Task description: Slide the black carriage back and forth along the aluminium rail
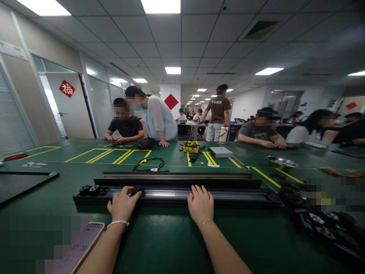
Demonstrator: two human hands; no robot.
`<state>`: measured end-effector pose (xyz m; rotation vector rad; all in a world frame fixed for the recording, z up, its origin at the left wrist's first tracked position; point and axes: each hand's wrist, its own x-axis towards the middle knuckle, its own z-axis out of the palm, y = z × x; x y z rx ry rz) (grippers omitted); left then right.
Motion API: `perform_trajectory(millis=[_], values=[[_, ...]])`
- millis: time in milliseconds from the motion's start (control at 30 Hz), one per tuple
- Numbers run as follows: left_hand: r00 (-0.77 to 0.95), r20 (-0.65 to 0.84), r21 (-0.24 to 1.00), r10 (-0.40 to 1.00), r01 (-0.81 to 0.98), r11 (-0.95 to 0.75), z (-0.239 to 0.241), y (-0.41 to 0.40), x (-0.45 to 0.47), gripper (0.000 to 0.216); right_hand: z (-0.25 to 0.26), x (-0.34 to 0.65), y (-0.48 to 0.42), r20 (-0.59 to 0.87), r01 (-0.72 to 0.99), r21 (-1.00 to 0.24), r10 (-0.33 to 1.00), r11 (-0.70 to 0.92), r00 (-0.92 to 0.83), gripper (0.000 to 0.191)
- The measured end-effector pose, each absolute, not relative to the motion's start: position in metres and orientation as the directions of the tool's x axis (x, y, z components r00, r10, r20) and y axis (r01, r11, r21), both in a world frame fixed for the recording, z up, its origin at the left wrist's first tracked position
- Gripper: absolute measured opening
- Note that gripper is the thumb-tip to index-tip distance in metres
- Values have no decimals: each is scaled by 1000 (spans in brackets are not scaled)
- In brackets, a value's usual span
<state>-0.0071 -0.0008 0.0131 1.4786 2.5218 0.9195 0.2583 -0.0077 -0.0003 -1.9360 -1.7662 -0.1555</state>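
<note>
A long black rail (168, 195) with a shiny strip along its top lies across the green table before me. Near its left part, my left hand (123, 205) pinches a small black block (137, 189) that sits on the rail, between thumb and fingers. My right hand (202, 204) rests on the rail right of the middle, its fingers stretched out over the top and holding nothing. Small black round parts (90, 189) sit at the rail's left end. Just behind lie another black rail (176, 182) and a thin metallic strip (176, 175).
A phone (85, 243) lies at front left, a black panel (23, 184) beyond it. Blurred black parts (322, 220) lie at right, near a metal bowl (282, 161). Behind the rails are a coiled cable (149, 163), a yellow item (191, 146) and a grey box (220, 152). Several people are around.
</note>
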Motion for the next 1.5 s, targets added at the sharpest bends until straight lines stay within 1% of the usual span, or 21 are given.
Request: perform_trajectory(millis=[200, 767, 1100, 1500], values=[[-531, 198, 515, 824, 771, 374, 13, 0, -5, 39, 1, 258, -8, 408, 956, -293, 902, -16, 139, 46], [-505, 203, 528, 839, 778, 341, 11, -1, -3, 36, 3, 258, -9, 386, 956, -291, 912, -23, 140, 46], [-505, 180, 521, 844, 777, 354, 12, 0, -3, 39, 1, 259, -9, 404, 955, -297, 904, -17, 142, 46], [-496, 189, 536, 848, 775, 334, 13, 0, -3, 36, 0, 258, -8, 391, 962, -273, 910, -27, 137, 46]])
